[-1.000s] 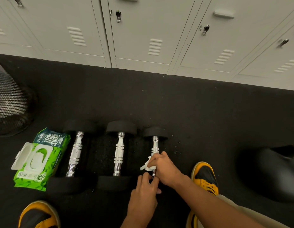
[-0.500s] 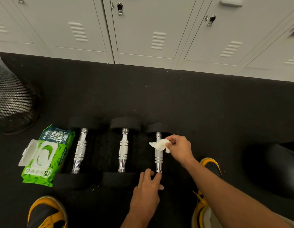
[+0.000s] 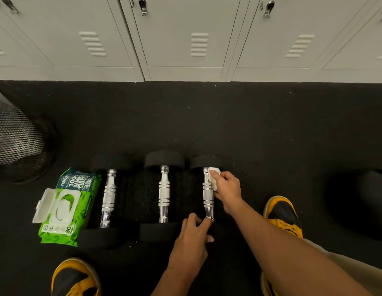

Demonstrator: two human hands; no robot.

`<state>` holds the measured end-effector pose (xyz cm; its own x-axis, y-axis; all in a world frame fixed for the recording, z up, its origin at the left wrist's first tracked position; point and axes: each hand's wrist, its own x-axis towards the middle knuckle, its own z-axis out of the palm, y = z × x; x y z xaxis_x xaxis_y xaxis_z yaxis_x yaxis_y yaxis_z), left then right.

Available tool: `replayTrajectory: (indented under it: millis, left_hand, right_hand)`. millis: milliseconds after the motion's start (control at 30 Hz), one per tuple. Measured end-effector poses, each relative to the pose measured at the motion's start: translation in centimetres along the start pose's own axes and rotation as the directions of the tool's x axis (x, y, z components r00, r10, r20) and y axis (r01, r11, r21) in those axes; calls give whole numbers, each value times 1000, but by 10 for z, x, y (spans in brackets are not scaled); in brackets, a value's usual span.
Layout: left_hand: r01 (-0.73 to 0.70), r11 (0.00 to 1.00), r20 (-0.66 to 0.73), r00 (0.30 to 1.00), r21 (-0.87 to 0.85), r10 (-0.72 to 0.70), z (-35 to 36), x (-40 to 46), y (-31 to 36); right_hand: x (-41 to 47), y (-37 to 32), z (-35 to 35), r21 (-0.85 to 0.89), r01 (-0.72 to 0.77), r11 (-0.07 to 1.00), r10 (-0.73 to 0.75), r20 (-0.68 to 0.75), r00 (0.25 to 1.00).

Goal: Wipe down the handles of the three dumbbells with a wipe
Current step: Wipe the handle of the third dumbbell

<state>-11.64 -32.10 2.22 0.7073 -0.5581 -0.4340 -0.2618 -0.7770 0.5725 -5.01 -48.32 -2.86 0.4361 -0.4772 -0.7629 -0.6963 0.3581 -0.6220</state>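
Down on the black rubber floor (image 3: 260, 129), three dumbbells lie side by side, their chrome handles pointing toward the white lockers (image 3: 185, 39). The right hand (image 3: 227, 189) pinches a crumpled white wipe (image 3: 213, 177) between curled fingers and holds it against the far end of the right dumbbell's handle (image 3: 207, 195), just beside the far black head. The left hand (image 3: 191, 240) rests on that dumbbell's near head, its fingers bent over the rubber (fingertips touch the near end of the handle). The middle dumbbell (image 3: 164, 193) and the left dumbbell (image 3: 108, 197) lie untouched, apart from both hands. A green pack of wipes (image 3: 66, 206) sits just left of the left dumbbell with its white lid flipped open. A black mesh bin (image 3: 17, 144) stands at the far left. Yellow and black shoes (image 3: 282, 214) flank the arms
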Motion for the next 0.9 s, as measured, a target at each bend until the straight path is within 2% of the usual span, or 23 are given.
replayTrajectory:
  millis: [100,167,300,467,633,800,900]
  left_hand:
    - [9,1000,17,1000,13,-10,-1,1,2]
    - [9,1000,20,1000,28,-10,0,2,3]
    - [8,999,28,1000,53,-10,2,1,4]
    - [-12,997,59,998,74,8,-3,1,4]
    - [-30,991,80,997,130,19,-5,4,8]
    - [-47,949,75,997,312,24,-7,7,12]
    - [-38,936,100,995,349,3,-9,9,11]
  right_hand:
    - [2,4,-3,143,-50,988,33,117,993]
    - [1,4,-7,153,-50,987,27,155,988]
    - [3,-7,-15,-68,39,997,-29,150,988]
    - [-4,-10,-26,-316,183,931,-110,235,966]
    - [-13,-1,-37,-378,251,891,-134,309,942]
    - [-19,7,-46,-435,251,865,-73,384,920]
    - [-22,10,-48,-459,245,854,-42,407,912]
